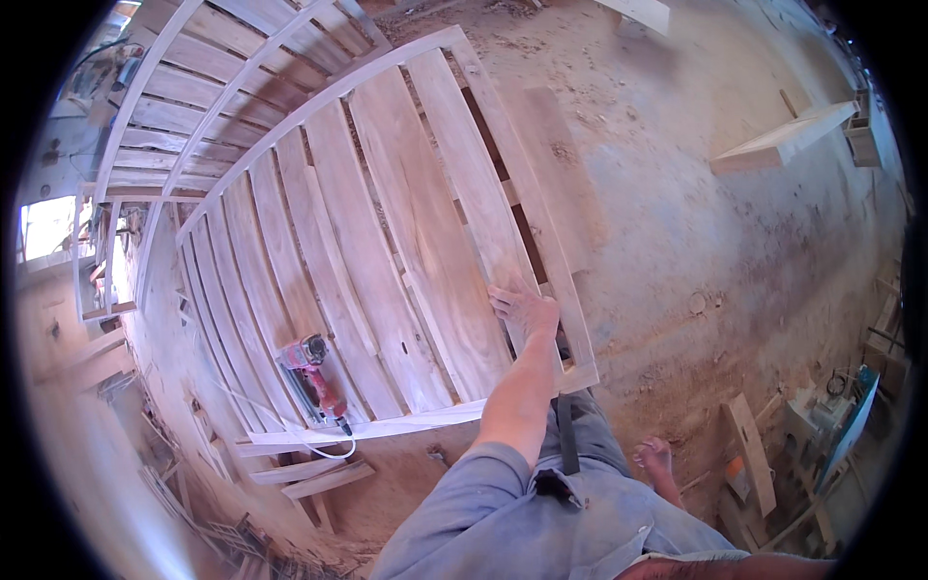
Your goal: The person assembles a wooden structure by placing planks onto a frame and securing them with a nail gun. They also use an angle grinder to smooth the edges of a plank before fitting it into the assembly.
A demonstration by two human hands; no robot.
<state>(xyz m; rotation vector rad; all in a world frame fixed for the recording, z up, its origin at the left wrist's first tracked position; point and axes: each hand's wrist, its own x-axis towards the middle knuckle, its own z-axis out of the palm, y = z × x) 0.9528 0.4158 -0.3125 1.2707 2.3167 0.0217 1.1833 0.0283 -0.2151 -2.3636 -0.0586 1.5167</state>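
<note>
Fingers spread, my left hand [525,315] rests on the right-hand slats of a large wooden slatted panel [425,193]. The palm lies close to the gap beside the panel's right frame rail [541,213]. My right hand [654,454] hangs low beside my body, away from the panel. Its fingers look loosely apart, and I see nothing in them. On the panel's near left part lies a red and dark nail gun [317,375]. A pale air hose [338,454] runs from its handle end over the near edge.
Another slatted frame [193,92] stands beyond the panel at the left. Wood offcuts [324,478] lie under the near edge. A boxy wooden piece [783,140] sits on the dusty floor at the right. Planks [749,454] and a bench machine [831,420] stand at lower right.
</note>
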